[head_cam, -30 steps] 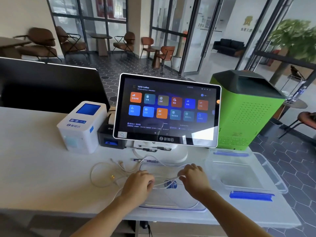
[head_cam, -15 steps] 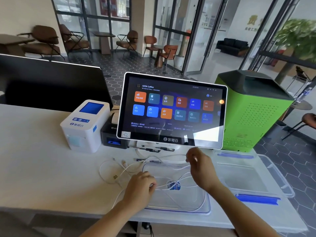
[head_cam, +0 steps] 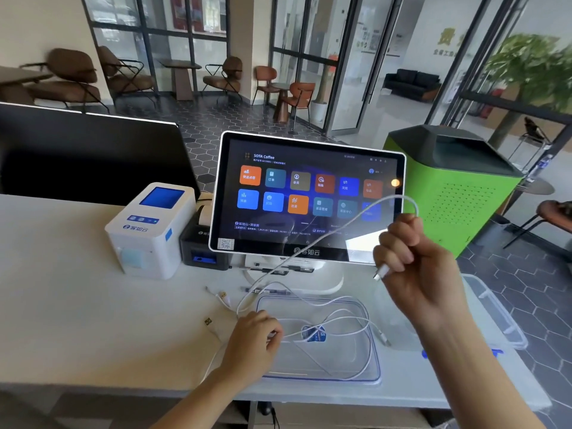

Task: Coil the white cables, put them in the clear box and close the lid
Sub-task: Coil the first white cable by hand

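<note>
My right hand (head_cam: 414, 261) is raised in front of the screen's lower right corner and grips one white cable (head_cam: 312, 243). The cable's plug (head_cam: 381, 271) pokes out below the fingers. It arcs over that hand and slopes down left to the table. My left hand (head_cam: 253, 342) pinches cable strands at the left edge of a flat clear piece with a blue rim (head_cam: 376, 366). More white cables (head_cam: 343, 320) lie in loose loops on it. Loose USB ends (head_cam: 208, 321) lie to its left. A clear box with blue latches (head_cam: 495, 317) stands to the right, partly hidden by my right arm.
A tablet screen on a white stand (head_cam: 309, 196) stands right behind the cables, with pens (head_cam: 269, 291) at its foot. A white label printer (head_cam: 151, 230) and a black printer (head_cam: 201, 249) are at the left. A green bin (head_cam: 455, 187) stands beyond the table's right end.
My right hand has lifted up and to the right from the clear piece, drawing one cable out of the pile. My left hand has stayed on the strands.
</note>
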